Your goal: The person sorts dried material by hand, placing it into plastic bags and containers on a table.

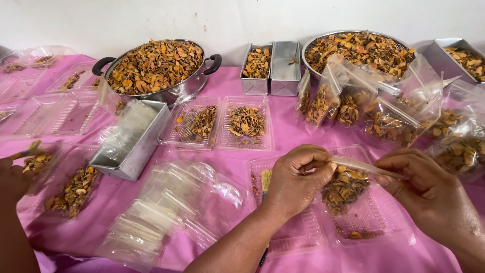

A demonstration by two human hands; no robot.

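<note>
Both hands are gripping one small clear bag (344, 188) filled with dried orange-brown slices, holding it just above a clear plastic tray (376, 230) on the pink-covered worktop (227, 81). The left hand (298, 178) is pinching the bag's top strip at its left end, fingers (316, 164) clenched on the plastic, while the right hand (422, 184) is pinching the same strip at its right end, so the strip is stretching between them. A small brush (265, 178) is lying in the tray beside the left wrist. Beyond the hands, a row of filled clear bags (384, 119) is leaning in front of a large round metal bowl (359, 50) heaped with the same slices. Further left, a handled metal pot (156, 65) is sitting full of slices, with two rectangular metal tins (273, 68) just beside it. A loose pile of empty clear bags (166, 207) is lying near the left forearm. Another person's arm (15, 217) is showing at the left edge.
</note>
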